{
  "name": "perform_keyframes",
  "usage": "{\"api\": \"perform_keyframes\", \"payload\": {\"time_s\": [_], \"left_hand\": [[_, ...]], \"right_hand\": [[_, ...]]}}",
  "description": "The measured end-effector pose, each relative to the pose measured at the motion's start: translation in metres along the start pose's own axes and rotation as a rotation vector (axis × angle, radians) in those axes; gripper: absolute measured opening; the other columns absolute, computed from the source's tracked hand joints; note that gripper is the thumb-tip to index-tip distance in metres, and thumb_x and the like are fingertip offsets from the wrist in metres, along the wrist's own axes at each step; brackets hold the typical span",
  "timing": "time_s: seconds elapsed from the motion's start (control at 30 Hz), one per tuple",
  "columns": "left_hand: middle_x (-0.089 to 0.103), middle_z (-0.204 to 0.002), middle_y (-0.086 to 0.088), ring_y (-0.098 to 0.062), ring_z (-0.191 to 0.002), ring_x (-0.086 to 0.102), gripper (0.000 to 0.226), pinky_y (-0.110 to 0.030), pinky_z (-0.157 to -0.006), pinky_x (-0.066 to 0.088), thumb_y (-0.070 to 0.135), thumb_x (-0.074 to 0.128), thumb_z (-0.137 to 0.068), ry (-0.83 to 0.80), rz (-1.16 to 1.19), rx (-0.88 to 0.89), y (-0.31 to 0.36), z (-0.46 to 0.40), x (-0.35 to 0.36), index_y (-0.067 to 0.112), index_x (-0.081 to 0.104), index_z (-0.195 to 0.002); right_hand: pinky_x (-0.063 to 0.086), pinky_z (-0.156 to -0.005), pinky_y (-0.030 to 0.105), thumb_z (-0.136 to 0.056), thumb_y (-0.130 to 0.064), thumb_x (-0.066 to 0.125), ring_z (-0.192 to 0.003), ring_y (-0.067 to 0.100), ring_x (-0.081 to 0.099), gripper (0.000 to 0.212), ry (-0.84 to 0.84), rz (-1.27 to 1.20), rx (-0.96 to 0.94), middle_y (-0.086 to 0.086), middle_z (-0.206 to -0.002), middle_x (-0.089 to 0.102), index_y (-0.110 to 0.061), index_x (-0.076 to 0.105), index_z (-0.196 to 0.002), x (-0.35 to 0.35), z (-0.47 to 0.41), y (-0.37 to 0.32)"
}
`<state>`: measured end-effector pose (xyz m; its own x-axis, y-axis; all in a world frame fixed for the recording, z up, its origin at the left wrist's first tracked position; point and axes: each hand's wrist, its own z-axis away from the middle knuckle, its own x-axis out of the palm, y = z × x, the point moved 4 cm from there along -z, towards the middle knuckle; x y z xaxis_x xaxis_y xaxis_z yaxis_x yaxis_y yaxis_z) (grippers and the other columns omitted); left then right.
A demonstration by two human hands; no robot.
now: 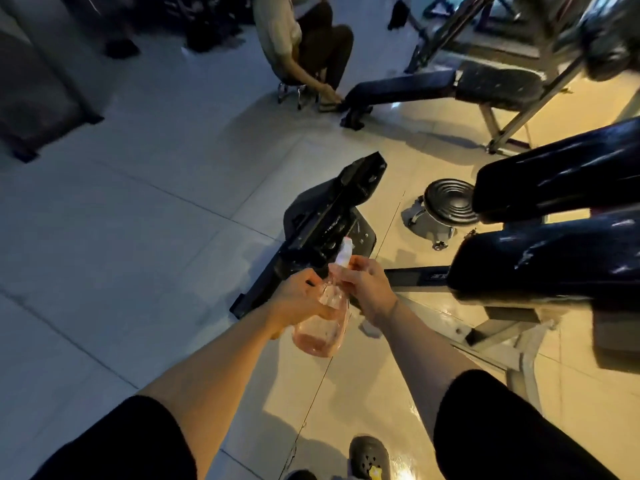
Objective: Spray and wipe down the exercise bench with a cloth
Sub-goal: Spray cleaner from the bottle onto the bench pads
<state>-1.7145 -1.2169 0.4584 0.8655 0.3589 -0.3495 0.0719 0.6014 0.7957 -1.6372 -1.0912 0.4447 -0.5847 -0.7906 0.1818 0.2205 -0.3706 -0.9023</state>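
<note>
A clear pink spray bottle (320, 332) with a little pink liquid at its bottom hangs in front of me over the floor. My left hand (298, 301) grips its body from the left. My right hand (367, 289) holds its neck just under the white spray head (344, 252). The exercise bench (554, 258) with glossy black pads stands to the right, its upper pad (561, 174) tilted. I see no cloth.
A black metal base plate (332, 216) lies on the tiled floor beyond the bottle. A low round stool (446, 202) on casters stands beside the bench. Farther back a seated person (304, 46) reaches toward another bench (433, 86). My shoe (369, 457) is at the bottom.
</note>
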Motion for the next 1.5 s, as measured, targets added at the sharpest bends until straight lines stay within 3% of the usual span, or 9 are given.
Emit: {"api": "perform_keyframes", "payload": {"time_s": [0.17, 0.4, 0.5, 0.7, 0.87, 1.03, 1.23, 1.33, 1.5], "left_hand": [[0.058, -0.101, 0.007, -0.008, -0.097, 0.057, 0.037, -0.032, -0.09, 0.048, 0.025, 0.079, -0.078, -0.017, -0.034, 0.098, 0.065, 0.002, 0.003, 0.032, 0.049, -0.098], [0.058, -0.108, 0.002, -0.014, -0.103, 0.057, 0.048, -0.034, -0.089, 0.05, 0.024, 0.082, -0.074, -0.047, -0.128, 0.088, 0.123, -0.01, 0.006, 0.024, 0.05, -0.11], [0.058, -0.111, -0.001, -0.016, -0.103, 0.056, 0.051, -0.029, -0.082, 0.05, 0.024, 0.083, -0.073, -0.111, -0.191, 0.065, 0.138, -0.014, 0.021, 0.02, 0.051, -0.112], [0.06, -0.111, -0.004, -0.02, -0.104, 0.058, 0.049, -0.039, -0.093, 0.051, 0.017, 0.084, -0.071, -0.25, -0.235, 0.142, 0.184, -0.026, 0.058, 0.018, 0.055, -0.111], [0.059, -0.11, 0.001, -0.013, -0.1, 0.056, 0.05, -0.032, -0.087, 0.05, 0.014, 0.084, -0.071, -0.405, -0.258, 0.279, 0.238, -0.023, 0.099, 0.018, 0.055, -0.111], [0.061, -0.114, -0.013, -0.032, -0.108, 0.058, 0.06, -0.051, -0.094, 0.05, 0.019, 0.087, -0.063, -0.54, -0.341, 0.39, 0.244, -0.004, 0.128, 0.013, 0.055, -0.114], [0.061, -0.11, -0.012, -0.027, -0.104, 0.058, 0.05, -0.043, -0.093, 0.051, 0.011, 0.082, -0.07, -0.687, -0.357, 0.459, 0.228, 0.018, 0.141, 0.009, 0.054, -0.112], [0.059, -0.11, -0.008, -0.023, -0.104, 0.058, 0.05, -0.038, -0.092, 0.052, 0.01, 0.082, -0.071, -0.757, -0.392, 0.484, 0.222, 0.029, 0.149, 0.012, 0.054, -0.112], [0.061, -0.11, -0.004, -0.02, -0.104, 0.059, 0.048, -0.037, -0.091, 0.052, 0.013, 0.083, -0.071, -0.841, -0.395, 0.508, 0.228, 0.045, 0.172, 0.018, 0.054, -0.109]], "right_hand": [[0.052, -0.059, 0.026, -0.087, -0.006, 0.067, -0.064, 0.018, 0.064, 0.006, 0.014, -0.001, -0.081, 0.005, -0.067, 0.065, -0.004, 0.062, -0.084, -0.021, 0.009, -0.06], [0.05, -0.06, 0.024, -0.087, -0.01, 0.069, -0.066, 0.016, 0.066, 0.015, 0.059, -0.044, -0.107, 0.003, -0.07, 0.065, -0.002, 0.059, -0.094, -0.055, 0.009, -0.098], [0.052, -0.07, 0.031, -0.083, -0.01, 0.073, -0.072, 0.021, 0.066, 0.018, 0.107, -0.101, -0.069, 0.007, -0.075, 0.064, -0.002, 0.059, -0.092, -0.073, 0.017, -0.098], [0.052, -0.078, 0.043, -0.064, -0.035, 0.084, -0.091, 0.031, 0.06, 0.057, 0.267, -0.152, -0.104, 0.014, -0.097, 0.06, -0.007, 0.06, -0.107, -0.124, 0.048, -0.111], [0.053, -0.064, 0.027, -0.085, -0.014, 0.072, -0.078, 0.02, 0.065, 0.03, 0.421, -0.151, -0.218, 0.013, -0.092, 0.064, 0.001, 0.06, -0.108, -0.168, 0.096, -0.141], [0.05, -0.063, 0.028, -0.083, -0.011, 0.071, -0.068, 0.017, 0.063, 0.011, 0.594, -0.043, -0.275, 0.006, -0.073, 0.064, -0.002, 0.065, -0.088, -0.177, 0.152, -0.141], [0.05, -0.078, 0.04, -0.07, -0.032, 0.075, -0.08, 0.025, 0.061, 0.031, 0.767, -0.045, -0.302, 0.012, -0.08, 0.06, -0.005, 0.064, -0.083, -0.151, 0.193, -0.121], [0.049, -0.089, 0.046, -0.068, -0.027, 0.076, -0.083, 0.027, 0.063, 0.037, 0.824, -0.067, -0.281, 0.017, -0.084, 0.063, 0.003, 0.065, -0.087, -0.147, 0.213, -0.11], [0.054, -0.085, 0.041, -0.076, -0.023, 0.075, -0.087, 0.029, 0.066, 0.031, 0.915, -0.089, -0.29, 0.02, -0.089, 0.068, 0.003, 0.07, -0.092, -0.152, 0.244, -0.108]]}}
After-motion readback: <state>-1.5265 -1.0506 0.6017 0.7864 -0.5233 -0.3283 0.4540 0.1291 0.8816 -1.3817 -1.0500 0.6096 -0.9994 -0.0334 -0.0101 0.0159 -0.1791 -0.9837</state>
